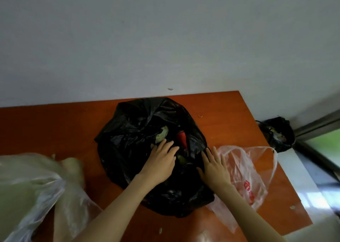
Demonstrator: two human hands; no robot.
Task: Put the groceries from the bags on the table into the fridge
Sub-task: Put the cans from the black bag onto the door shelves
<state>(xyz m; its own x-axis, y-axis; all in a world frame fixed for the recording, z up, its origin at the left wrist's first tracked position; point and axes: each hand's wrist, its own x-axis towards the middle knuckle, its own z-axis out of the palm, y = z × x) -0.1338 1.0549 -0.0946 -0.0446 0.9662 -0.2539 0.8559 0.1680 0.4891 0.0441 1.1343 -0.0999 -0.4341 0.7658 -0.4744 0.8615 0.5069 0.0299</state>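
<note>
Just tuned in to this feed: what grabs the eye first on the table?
A big black bag lies open mid-table, both hands on it: the left hand at its mouth, the right hand flat on its right edge. Inside show a red item and something green. A clear bag lies right, a bulging pale bag left.

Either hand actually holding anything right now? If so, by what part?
Nothing is held. The left hand and right hand lie flat, fingers straight, on the black bag around its open mouth.
</note>
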